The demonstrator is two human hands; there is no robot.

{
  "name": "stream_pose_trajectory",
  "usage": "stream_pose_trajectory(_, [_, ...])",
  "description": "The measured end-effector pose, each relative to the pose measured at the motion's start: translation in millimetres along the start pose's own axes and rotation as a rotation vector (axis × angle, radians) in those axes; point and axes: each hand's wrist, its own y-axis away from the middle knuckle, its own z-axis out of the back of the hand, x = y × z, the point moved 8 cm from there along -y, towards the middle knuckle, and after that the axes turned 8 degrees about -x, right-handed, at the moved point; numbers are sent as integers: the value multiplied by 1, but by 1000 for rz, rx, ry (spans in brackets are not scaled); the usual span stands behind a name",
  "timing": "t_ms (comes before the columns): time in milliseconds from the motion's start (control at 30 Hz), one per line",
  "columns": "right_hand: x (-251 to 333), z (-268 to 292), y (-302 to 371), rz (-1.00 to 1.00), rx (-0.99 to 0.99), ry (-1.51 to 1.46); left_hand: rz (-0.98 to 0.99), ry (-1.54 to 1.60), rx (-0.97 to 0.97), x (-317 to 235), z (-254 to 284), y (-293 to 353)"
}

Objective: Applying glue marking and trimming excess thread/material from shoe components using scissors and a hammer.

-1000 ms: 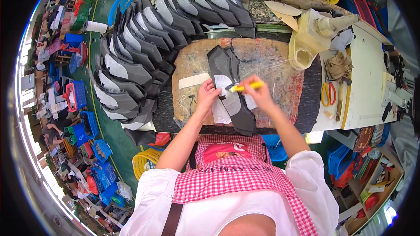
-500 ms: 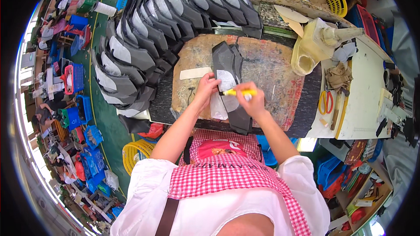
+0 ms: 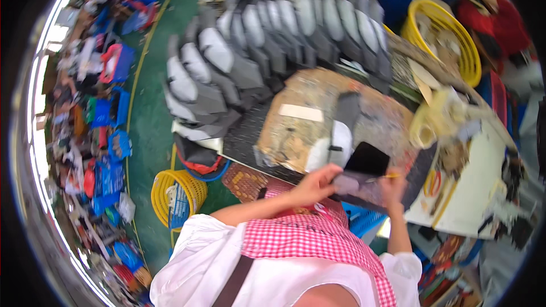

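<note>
My left hand [image 3: 318,186] pinches the left edge of a dark, flat cut piece [image 3: 368,159], black on top and greyish toward me, raised at the near edge of the work board [image 3: 381,119]. At its right side, my right hand [image 3: 393,190] is closed around a yellow pen-like tool [image 3: 392,175], mostly hidden and blurred. Behind the held piece, another dark grey cut piece [image 3: 348,108] with a white patch [image 3: 341,136] lies on the board. To its left lies an off-white strip [image 3: 301,112].
Overlapping dark grey pieces with white patches [image 3: 256,28] curve around the board's far left side. On the right are a cream tape dispenser [image 3: 435,119] and orange-handled scissors [image 3: 433,183]. Yellow baskets stand at far right [image 3: 472,51] and near left [image 3: 179,196].
The view has shifted and turned. Both hands have moved from the middle of the board to its near edge, where a dark piece is now lifted. The yellow tool stays in my right hand.
</note>
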Motion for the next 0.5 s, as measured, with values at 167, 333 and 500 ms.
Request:
stream_pose_trajectory(167, [-21,84,-101,-18,-354,-14,-287,36,-713,-125,155,25])
stream_pose_trajectory(333, [-45,75,-126,-247,-389,102,-525,-12,-989,-220,318,54])
stream_pose_trajectory(500, [102,-96,-100,-247,138,-507,-449,-293,-1163,-201,405,54])
